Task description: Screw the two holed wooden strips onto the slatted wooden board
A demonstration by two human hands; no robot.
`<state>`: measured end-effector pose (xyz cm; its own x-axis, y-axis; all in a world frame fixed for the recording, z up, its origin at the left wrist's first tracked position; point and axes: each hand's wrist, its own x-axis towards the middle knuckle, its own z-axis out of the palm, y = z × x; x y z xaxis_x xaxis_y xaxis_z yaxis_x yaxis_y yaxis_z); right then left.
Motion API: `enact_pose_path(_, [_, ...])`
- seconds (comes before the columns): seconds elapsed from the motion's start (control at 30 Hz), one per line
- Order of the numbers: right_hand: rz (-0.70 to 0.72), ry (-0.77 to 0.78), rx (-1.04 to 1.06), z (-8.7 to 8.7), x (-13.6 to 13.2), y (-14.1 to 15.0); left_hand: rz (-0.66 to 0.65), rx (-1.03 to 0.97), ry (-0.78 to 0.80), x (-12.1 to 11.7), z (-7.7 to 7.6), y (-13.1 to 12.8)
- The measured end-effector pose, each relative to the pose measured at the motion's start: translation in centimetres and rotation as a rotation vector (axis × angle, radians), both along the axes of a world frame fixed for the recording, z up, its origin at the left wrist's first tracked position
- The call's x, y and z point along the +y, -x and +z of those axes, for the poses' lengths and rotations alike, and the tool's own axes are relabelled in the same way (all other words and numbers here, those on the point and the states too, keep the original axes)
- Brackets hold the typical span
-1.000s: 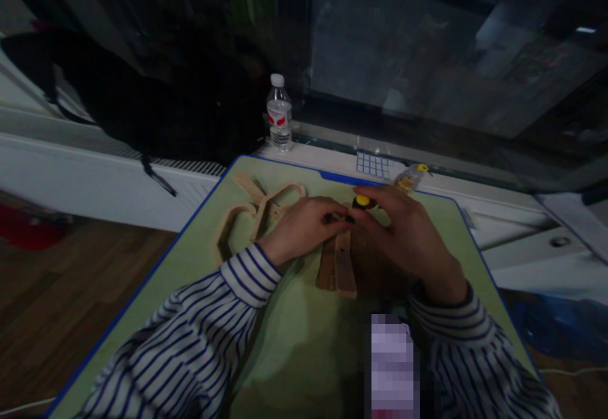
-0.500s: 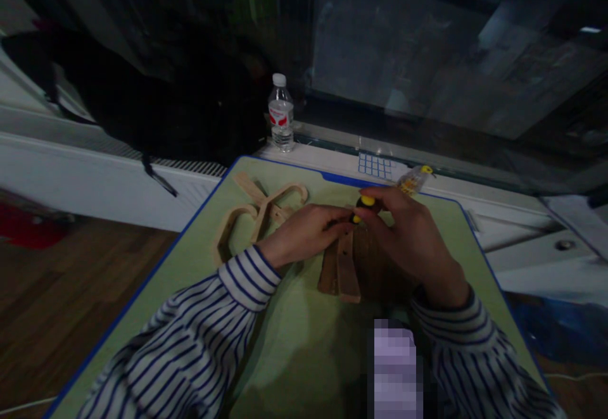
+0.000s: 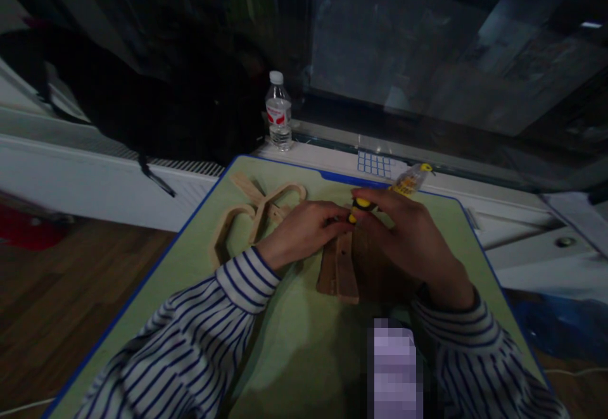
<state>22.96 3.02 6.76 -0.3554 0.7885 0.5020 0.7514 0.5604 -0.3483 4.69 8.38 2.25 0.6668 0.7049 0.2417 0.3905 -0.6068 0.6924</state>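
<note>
My right hand (image 3: 411, 235) is wrapped round the black and yellow handle of a screwdriver (image 3: 363, 204), which stands over a wooden piece. From the left, my left hand (image 3: 306, 229) reaches in with its fingers pinched at the lower end of the screwdriver; what sits between those fingertips is hidden. Under both hands lies a brown wooden board (image 3: 327, 273), with a narrow wooden strip (image 3: 348, 273) on top that has a small dark hole. The screwdriver's tip cannot be seen. Left of my left hand lie bent wooden frames (image 3: 260, 221) and a flat wooden slat (image 3: 246, 186).
The pale green table (image 3: 280, 349) has a blue edge. On the sill behind it stand a water bottle (image 3: 279, 118) and a blue-gridded sheet (image 3: 374, 163). A clear bag with yellow parts (image 3: 411, 180) lies at the back right. A black bag (image 3: 166, 102) rests at the left.
Both hands and the screwdriver keep nearly the same place. My right hand has turned slightly round the handle, and the view has shifted a little.
</note>
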Motion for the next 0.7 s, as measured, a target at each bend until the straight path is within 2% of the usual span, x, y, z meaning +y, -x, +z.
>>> enact_pose_path(0.1, [-0.075, -0.036, -0.002, -0.3, 0.3, 0.0, -0.047, 0.015, 0.015, 0.1, -0.1, 0.0])
enact_pose_path(0.23, [-0.090, -0.055, 0.000, -0.6, 0.5, -0.1, -0.085, 0.020, 0.019, 0.1, 0.0, -0.1])
enact_pose_path(0.47, [-0.082, -0.041, -0.022, -0.1, 0.1, 0.1, 0.125, 0.017, -0.037, -0.3, 0.3, -0.3])
enact_pose_path(0.57, [-0.049, -0.033, -0.054, 0.3, -0.2, 0.0, 0.144, 0.016, -0.065, -0.4, 0.3, -0.3])
enact_pose_path(0.7, [0.021, -0.041, -0.048, 0.5, -0.4, -0.1, 0.119, 0.001, -0.010, -0.2, 0.1, -0.2])
